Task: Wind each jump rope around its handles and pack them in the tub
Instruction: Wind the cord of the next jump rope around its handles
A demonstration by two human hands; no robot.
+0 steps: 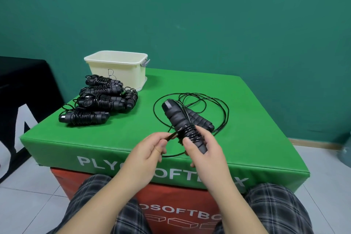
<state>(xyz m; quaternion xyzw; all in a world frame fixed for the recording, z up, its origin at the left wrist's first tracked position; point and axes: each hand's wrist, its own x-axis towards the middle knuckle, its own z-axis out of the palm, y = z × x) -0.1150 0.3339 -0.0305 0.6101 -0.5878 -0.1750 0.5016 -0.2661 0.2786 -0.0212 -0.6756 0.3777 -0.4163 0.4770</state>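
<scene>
My right hand [205,150] grips the near end of a pair of black foam jump-rope handles [176,118], held tilted above the green box. A few turns of black cord sit around them just above my fingers. My left hand [150,150] pinches the cord beside the handles, pulled taut. The remaining loose cord [218,104] lies in loops on the box behind. Another pair of black handles [201,120] rests under those loops. Several wound rope bundles [98,102] lie at the left. The cream tub [117,68] stands behind them, upright; its inside is hidden.
The green soft box [256,135] sits on a red box [171,201], with my knees in plaid trousers on either side. A black covered object [22,89] stands to the left. A green wall is behind, tiled floor around.
</scene>
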